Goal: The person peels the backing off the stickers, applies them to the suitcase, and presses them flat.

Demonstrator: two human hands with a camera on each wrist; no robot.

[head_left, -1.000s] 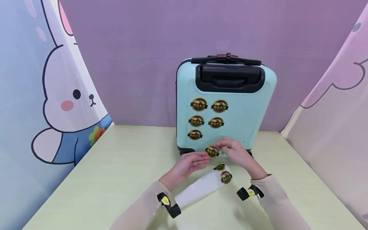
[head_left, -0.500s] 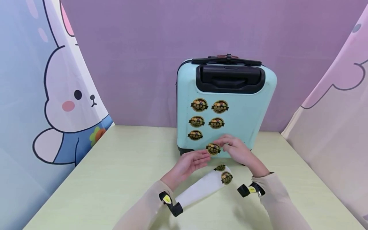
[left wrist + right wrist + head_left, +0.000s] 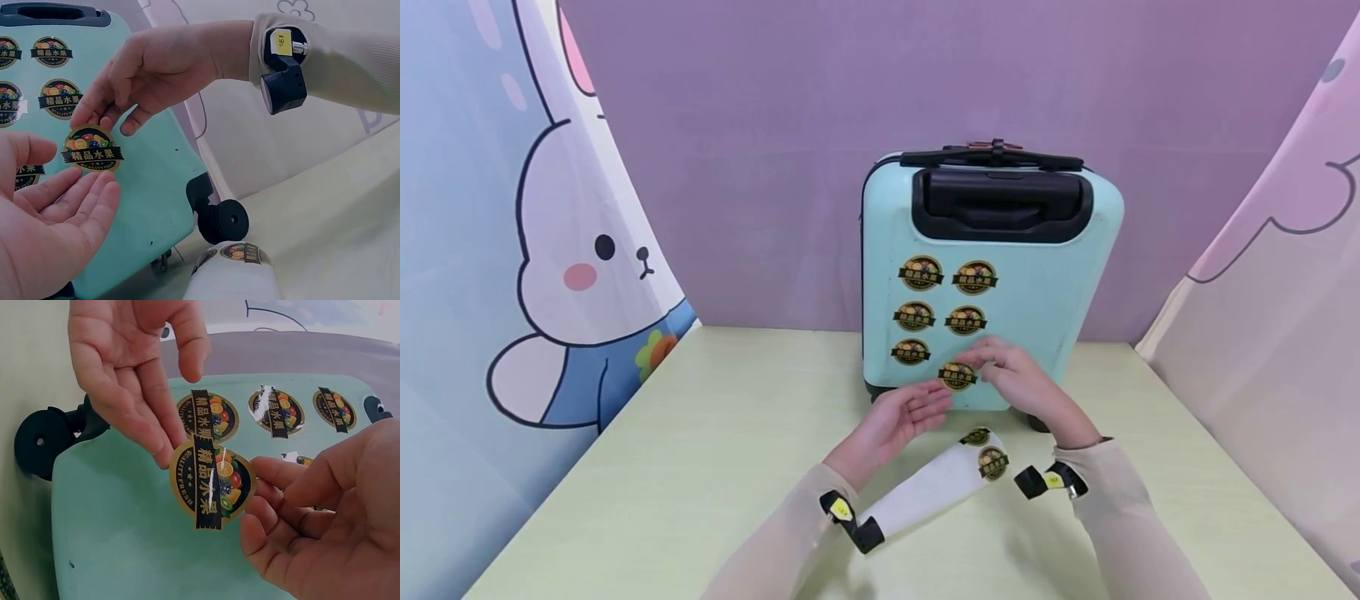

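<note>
A round black-and-gold fruit sticker [image 3: 957, 376] stands in front of the lower part of a mint-green suitcase [image 3: 1037, 308]. My right hand [image 3: 1018, 379] holds it by its upper right edge with curled fingertips, as the right wrist view shows at the sticker's [image 3: 212, 484] edge. Across from it, my left hand [image 3: 902, 421] has its palm turned up and its fingers fairly straight, the fingertips right at the sticker's lower left edge. Several matching stickers [image 3: 921, 273] are on the suitcase in two columns above; the left column reaches lower than the right one.
Below the hands, a curled white backing sheet [image 3: 925, 496] with two more stickers [image 3: 993, 463] lies on the pale table [image 3: 700, 467]. Black wheels [image 3: 223, 222] show at the suitcase's base. A purple backdrop [image 3: 737, 167] hangs behind, with printed cloth [image 3: 587, 233] at the sides.
Both hands have moved slightly up with the sticker, raising it toward the level of the lowest sticker in the left column. The left palm has turned more upward.
</note>
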